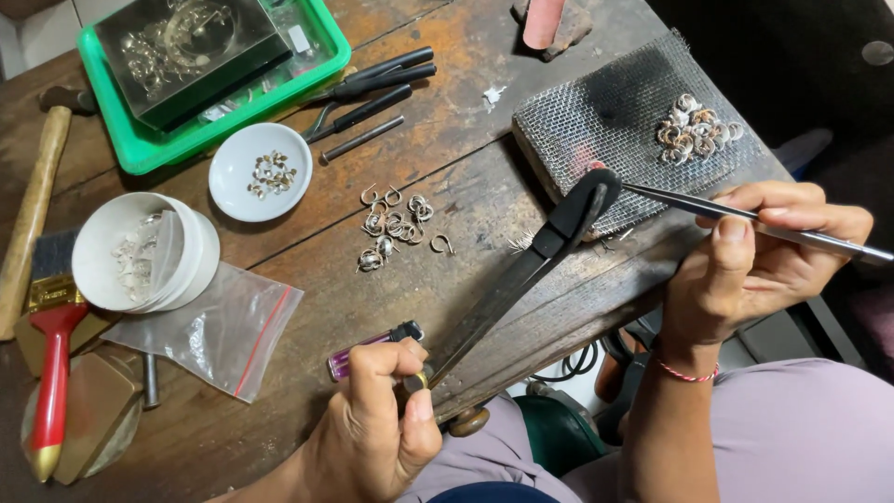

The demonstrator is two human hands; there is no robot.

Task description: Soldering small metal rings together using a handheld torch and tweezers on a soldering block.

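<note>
My left hand [377, 424] grips the brass end of a long black torch [521, 275] whose curved nozzle reaches up to a grey wire-mesh pad [624, 121]. A small red glow shows on the mesh by the nozzle tip. My right hand [759, 251] pinches slim metal tweezers [689, 202], their tip pointing left at the same spot. A heap of small silver rings [697, 129] lies on the right part of the mesh. More loose silver rings [396, 226] are scattered on the wooden bench [466, 168].
A small white dish with rings [260, 172], a white cup with a lid [144, 251], a clear plastic bag [209, 328], a purple lighter [372, 346], black pliers [372, 88], a green tray [209, 65], a red-handled brush [51, 373] and a hammer [33, 200] lie around.
</note>
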